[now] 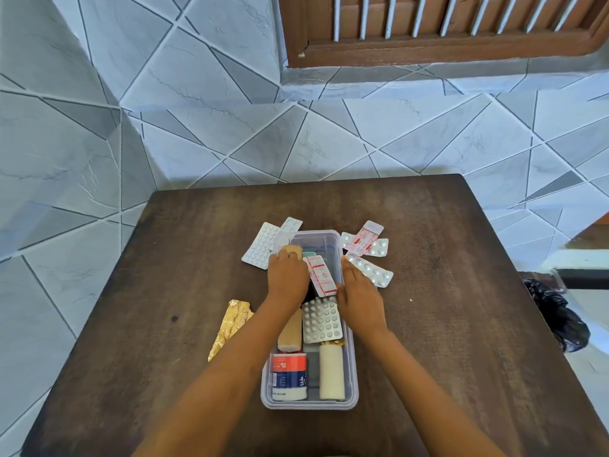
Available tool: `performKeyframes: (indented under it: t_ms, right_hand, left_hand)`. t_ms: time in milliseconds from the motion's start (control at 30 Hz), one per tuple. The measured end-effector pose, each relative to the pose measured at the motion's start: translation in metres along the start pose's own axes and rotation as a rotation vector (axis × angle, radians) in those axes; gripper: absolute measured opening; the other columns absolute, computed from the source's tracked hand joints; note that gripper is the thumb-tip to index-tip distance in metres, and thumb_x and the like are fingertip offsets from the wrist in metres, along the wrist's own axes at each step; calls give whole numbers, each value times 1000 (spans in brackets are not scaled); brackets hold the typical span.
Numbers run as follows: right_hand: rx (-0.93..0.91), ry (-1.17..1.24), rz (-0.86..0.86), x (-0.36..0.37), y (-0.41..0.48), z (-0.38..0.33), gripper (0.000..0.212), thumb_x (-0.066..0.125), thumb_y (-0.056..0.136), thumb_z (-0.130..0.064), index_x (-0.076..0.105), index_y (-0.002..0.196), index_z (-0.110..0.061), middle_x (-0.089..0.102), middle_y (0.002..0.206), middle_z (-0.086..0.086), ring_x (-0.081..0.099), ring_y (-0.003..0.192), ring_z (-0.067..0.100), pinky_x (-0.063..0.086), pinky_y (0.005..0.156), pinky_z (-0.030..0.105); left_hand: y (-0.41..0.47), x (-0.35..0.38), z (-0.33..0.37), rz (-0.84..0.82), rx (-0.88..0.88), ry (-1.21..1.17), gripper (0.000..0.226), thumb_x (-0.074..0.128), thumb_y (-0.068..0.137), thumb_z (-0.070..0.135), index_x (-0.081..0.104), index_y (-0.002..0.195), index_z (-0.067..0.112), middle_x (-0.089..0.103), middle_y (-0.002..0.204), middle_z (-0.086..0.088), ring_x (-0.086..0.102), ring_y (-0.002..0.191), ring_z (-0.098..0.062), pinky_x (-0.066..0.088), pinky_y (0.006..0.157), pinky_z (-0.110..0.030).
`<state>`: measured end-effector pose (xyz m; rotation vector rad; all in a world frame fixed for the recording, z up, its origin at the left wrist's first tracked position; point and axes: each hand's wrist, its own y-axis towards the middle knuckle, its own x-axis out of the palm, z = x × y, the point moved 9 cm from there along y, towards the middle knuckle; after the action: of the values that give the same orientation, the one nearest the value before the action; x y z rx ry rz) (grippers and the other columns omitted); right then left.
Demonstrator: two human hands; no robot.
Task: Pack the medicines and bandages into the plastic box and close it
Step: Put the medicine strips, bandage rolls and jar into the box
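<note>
A clear plastic box stands open in the middle of the wooden table. Inside lie a silver pill strip, a beige bandage roll, a white bandage roll, a red, white and blue pack and a red-and-white pill strip. My left hand is over the box's far left part, closed on a beige bandage roll. My right hand rests at the box's right rim, fingers straight, touching a silver blister strip on the table.
Left of the box's far end lie two white pill strips. To its right lie more strips, one red and white. A gold foil packet lies at the left. A tiled wall stands behind the table. A black bag sits beyond the right edge.
</note>
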<state>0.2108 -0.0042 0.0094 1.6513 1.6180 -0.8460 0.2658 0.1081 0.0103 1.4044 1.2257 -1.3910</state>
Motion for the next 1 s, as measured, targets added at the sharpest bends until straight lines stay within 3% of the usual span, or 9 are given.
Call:
performKeyframes:
  t_ms: [167,233,300,367,467,567,700,867,1000]
  right_hand:
    - [76,180,98,-8,-3,26,39,42,97,-19,44,134,-7,53,136,13,50,126,29,42,101,39]
    - [180,81,75,-5,5,53,40,43,95,-17,43,134,-5,49,140,15,44,130,30,37,107,41]
    - [258,-114,-5,0,16,75,44,45,94,-16,39,136,-4,43,144,17,33,137,33,27,114,42]
    - [300,-226,-46,2,25,85,44,47,92,-17,40,134,-4,44,141,19,31,136,35,26,113,43]
    - [344,-265,-56,3,32,88,38,52,89,-18,47,125,-4,50,130,20,43,123,36,37,102,43]
    - [367,-278,-56,4,37,89,39,58,86,-18,48,122,-5,49,127,20,45,119,36,39,99,44]
    - [419,-264,-77,1,42,95,45,61,84,-19,47,123,-3,46,130,22,43,121,38,37,100,45]
    - [516,-237,-165,-3,49,106,60,67,80,-29,42,128,-2,48,133,21,42,125,36,37,101,43]
    - [601,-161,-205,-7,48,112,73,74,74,-25,36,131,-3,44,138,22,40,128,38,35,105,45]
  left_hand:
    - [-13,-36,-65,153,-198,-300,30,41,94,20,69,103,13,70,103,-8,64,94,-26,48,72,-33]
    - [-25,-22,-99,43,-359,-357,24,48,89,16,69,100,12,70,104,-8,64,94,-28,50,74,-33]
    - [-39,7,-119,-180,-445,-315,26,58,86,21,63,110,12,65,113,-8,61,105,-28,50,84,-36]
    - [-57,43,-124,-387,-476,-328,55,70,78,31,49,127,16,55,129,-8,54,119,-28,47,93,-40]
    - [-77,77,-120,-490,-506,-340,86,78,70,36,30,140,19,38,144,-13,47,127,-32,47,98,-44]
    - [-87,82,-120,-456,-581,-354,91,79,71,33,24,143,22,36,144,-13,50,125,-32,48,93,-46]
    - [-85,72,-126,-377,-581,-388,80,76,75,19,30,140,25,58,129,-9,56,117,-29,49,87,-40]
    - [-72,15,-140,-190,-548,-312,51,59,84,9,46,130,27,61,123,-9,60,111,-28,51,85,-38]
    - [-57,-49,-142,27,-513,-369,48,63,81,13,50,123,31,65,115,-6,63,102,-28,51,81,-38]
